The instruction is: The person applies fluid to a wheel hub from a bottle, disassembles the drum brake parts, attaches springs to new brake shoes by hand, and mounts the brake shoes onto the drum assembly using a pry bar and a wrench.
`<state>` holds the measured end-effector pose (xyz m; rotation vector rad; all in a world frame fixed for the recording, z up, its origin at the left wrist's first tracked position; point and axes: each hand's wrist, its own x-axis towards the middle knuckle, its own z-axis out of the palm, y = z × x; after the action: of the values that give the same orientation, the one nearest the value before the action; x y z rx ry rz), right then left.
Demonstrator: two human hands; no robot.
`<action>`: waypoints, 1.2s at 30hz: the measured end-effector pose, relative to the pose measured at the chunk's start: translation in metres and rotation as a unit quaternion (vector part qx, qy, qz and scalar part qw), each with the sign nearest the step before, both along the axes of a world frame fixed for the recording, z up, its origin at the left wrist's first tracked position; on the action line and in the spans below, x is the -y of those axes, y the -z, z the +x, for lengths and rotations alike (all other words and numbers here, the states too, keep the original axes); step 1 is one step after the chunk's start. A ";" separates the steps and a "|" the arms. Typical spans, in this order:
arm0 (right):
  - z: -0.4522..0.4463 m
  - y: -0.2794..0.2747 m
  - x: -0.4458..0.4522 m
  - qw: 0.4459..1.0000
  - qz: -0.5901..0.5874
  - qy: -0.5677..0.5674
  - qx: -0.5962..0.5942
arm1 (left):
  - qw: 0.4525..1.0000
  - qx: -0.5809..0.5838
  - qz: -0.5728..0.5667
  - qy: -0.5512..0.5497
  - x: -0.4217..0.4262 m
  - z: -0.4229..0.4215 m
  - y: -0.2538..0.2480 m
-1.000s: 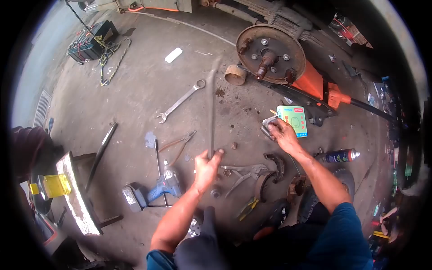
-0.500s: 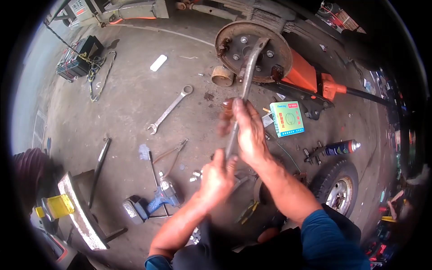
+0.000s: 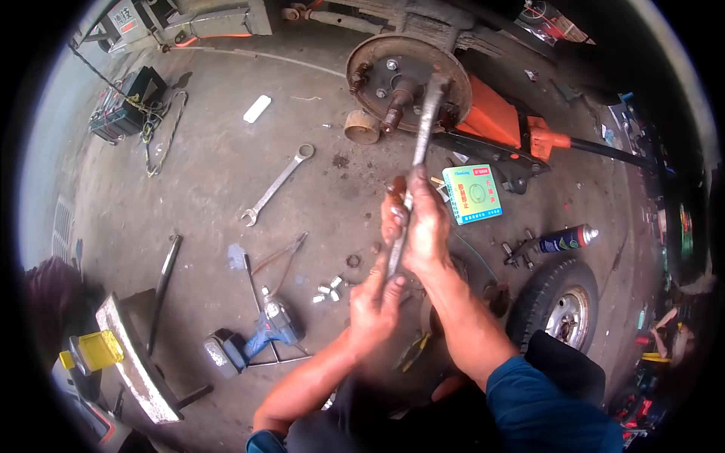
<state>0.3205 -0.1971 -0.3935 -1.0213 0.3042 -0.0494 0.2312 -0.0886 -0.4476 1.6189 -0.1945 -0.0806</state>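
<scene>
A long metal bar [image 3: 425,136] slants upward in front of me, its far end over the right part of a rusty round brake backing plate [image 3: 375,53]. My left hand [image 3: 374,302] is closed round the bar's lower end. Higher up, my right hand [image 3: 424,230] grips the same bar, with its fingers curled round it. A small rusty piece shows beside the right fingers; what it is I cannot make out. The spindle [image 3: 400,102] sticks out of the plate's middle, left of the bar.
An orange jack [image 3: 495,121] stands beside the plate. On the floor lie a green box [image 3: 473,195], a spray can [image 3: 568,238], a tyre [image 3: 551,302], a combination wrench [image 3: 278,185], a blue cordless tool [image 3: 264,330] and a black bar [image 3: 165,291]. A low stool [image 3: 134,362] is at left.
My right hand has left the green box and closed on the bar beside my left hand. The bar has swung over the plate. The view has shifted, bringing the tyre into sight.
</scene>
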 end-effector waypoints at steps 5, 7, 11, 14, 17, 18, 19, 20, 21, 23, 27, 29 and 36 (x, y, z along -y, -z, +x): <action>-0.002 -0.009 -0.001 0.998 -0.065 -0.021 -0.012 | 0.998 0.050 -0.013 -0.028 0.009 0.001 0.000; 0.010 -0.012 -0.003 0.997 -0.070 -0.010 0.005 | 0.999 0.026 -0.011 -0.031 0.008 0.009 -0.004; 0.003 0.004 0.002 1.000 -0.024 0.002 -0.019 | 0.994 0.076 0.077 -0.032 0.008 0.002 0.005; -0.010 0.013 -0.001 0.998 0.035 0.043 -0.026 | 0.994 0.058 0.096 0.000 -0.006 -0.005 0.014; -0.004 0.001 -0.014 0.998 -0.033 0.039 -0.025 | 0.996 0.043 0.078 0.004 -0.015 0.000 0.006; 0.001 -0.004 -0.015 0.999 -0.024 0.030 -0.022 | 0.997 0.033 0.074 -0.008 -0.014 0.005 0.002; 0.000 -0.003 -0.014 0.999 -0.008 0.035 -0.021 | 0.997 0.023 0.071 -0.020 -0.014 0.009 -0.001; -0.002 0.002 -0.012 0.999 0.007 0.041 -0.021 | 0.994 0.040 0.097 -0.021 -0.014 0.010 0.002; -0.002 0.006 -0.009 0.999 0.020 0.045 -0.019 | 0.989 0.064 0.132 -0.007 -0.016 0.009 0.001; -0.015 0.013 -0.009 0.991 0.095 0.072 -0.055 | 0.973 0.106 0.202 0.018 -0.026 0.001 -0.003; -0.013 -0.009 -0.021 0.997 0.051 0.044 -0.028 | 0.975 0.101 0.198 -0.002 -0.037 0.003 -0.015; -0.007 -0.015 -0.020 0.999 0.017 0.030 -0.007 | 0.983 0.052 0.176 -0.007 -0.035 0.005 -0.018; -0.011 -0.004 -0.018 0.990 0.088 0.070 -0.086 | 0.978 0.070 0.195 0.021 -0.044 0.006 -0.028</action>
<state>0.3091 -0.1796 -0.3893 -0.8295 0.5282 -0.0608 0.2368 -0.0448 -0.4196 2.0153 -0.3376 -0.0367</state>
